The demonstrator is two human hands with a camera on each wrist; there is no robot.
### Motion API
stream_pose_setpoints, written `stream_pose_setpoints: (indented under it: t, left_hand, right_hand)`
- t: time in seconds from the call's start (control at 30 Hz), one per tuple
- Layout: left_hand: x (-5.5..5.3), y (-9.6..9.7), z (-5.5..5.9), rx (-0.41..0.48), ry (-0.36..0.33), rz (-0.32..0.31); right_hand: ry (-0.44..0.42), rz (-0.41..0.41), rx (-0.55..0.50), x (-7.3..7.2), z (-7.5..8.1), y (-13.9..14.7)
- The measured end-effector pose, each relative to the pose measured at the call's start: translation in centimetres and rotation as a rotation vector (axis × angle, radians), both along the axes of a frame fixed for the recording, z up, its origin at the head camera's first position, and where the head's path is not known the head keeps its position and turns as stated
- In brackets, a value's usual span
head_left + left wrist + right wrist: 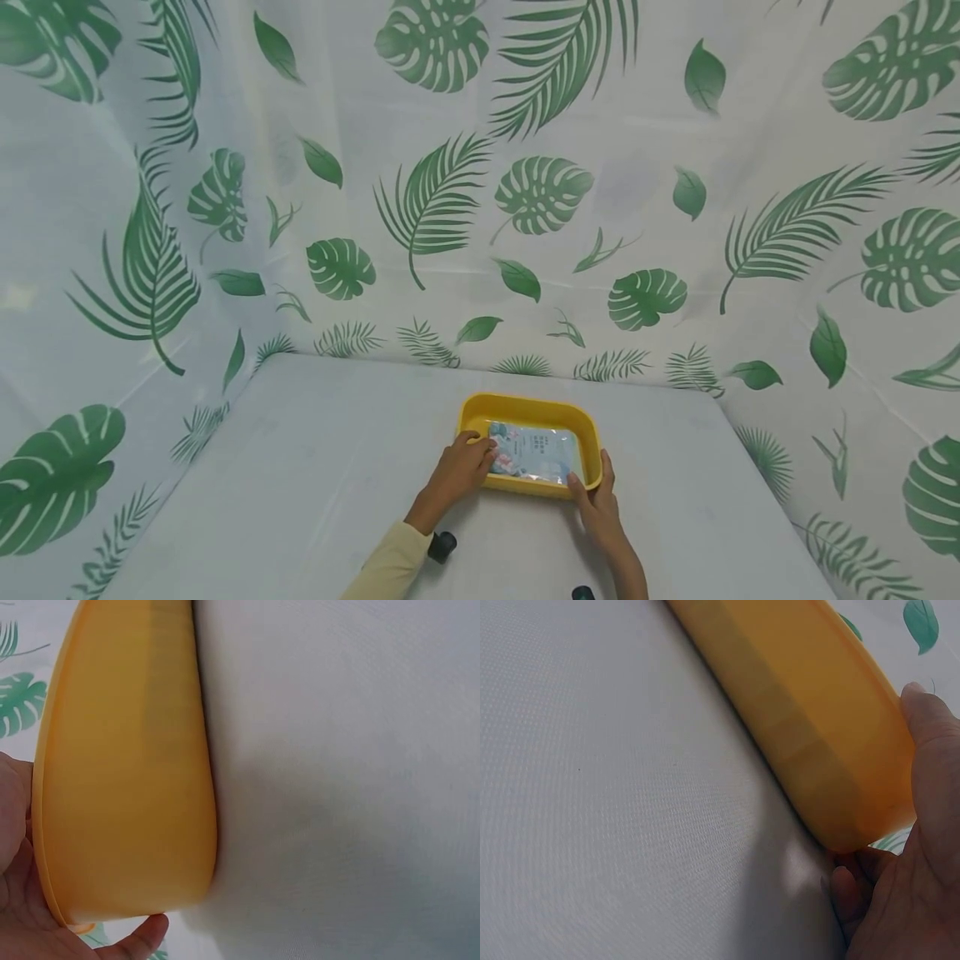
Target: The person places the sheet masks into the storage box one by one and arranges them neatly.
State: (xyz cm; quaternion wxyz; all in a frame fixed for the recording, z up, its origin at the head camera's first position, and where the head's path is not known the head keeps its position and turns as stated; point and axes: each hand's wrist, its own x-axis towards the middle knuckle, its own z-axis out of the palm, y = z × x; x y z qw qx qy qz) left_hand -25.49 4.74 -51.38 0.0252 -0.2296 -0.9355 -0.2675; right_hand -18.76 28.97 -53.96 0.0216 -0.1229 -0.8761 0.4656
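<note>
A yellow plastic basket (528, 406) sits on the white-covered table, and a pale blue packet (542, 454) printed with flowers lies flat inside it. My left hand (461, 467) grips the basket's left end near the front corner, with fingers over the rim beside the packet. In the left wrist view, one fingertip (156, 930) touches the basket's outer wall. My right hand (600, 504) holds the front right corner, its thumb at the rim and its fingers along the outside. The right wrist view shows that thumb (924, 712) against the upper edge.
White cloth covers the tabletop (315, 467). Behind it and at both sides hang white curtains (600, 200) with green leaf prints. A dark round piece (442, 547) shows beside the left wrist, and another (582, 592) by the right forearm.
</note>
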Motion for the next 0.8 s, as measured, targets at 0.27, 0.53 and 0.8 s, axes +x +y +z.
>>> stream_pose_setpoints:
  t: [0.27, 0.53, 0.8]
  left_hand:
    - [-0.2, -0.08, 0.28, 0.003, -0.014, -0.025]
    - [-0.09, -0.32, 0.2, -0.007, -0.044, -0.028]
    - [-0.27, -0.21, -0.11, -0.007, -0.039, -0.014]
  right_hand:
    - [-0.01, 0.0, -0.005, -0.13, 0.09, 0.08]
    - [0.011, 0.009, 0.006, 0.02, 0.0, -0.18]
    - [0.018, 0.014, -0.005, -0.07, -0.16, -0.15]
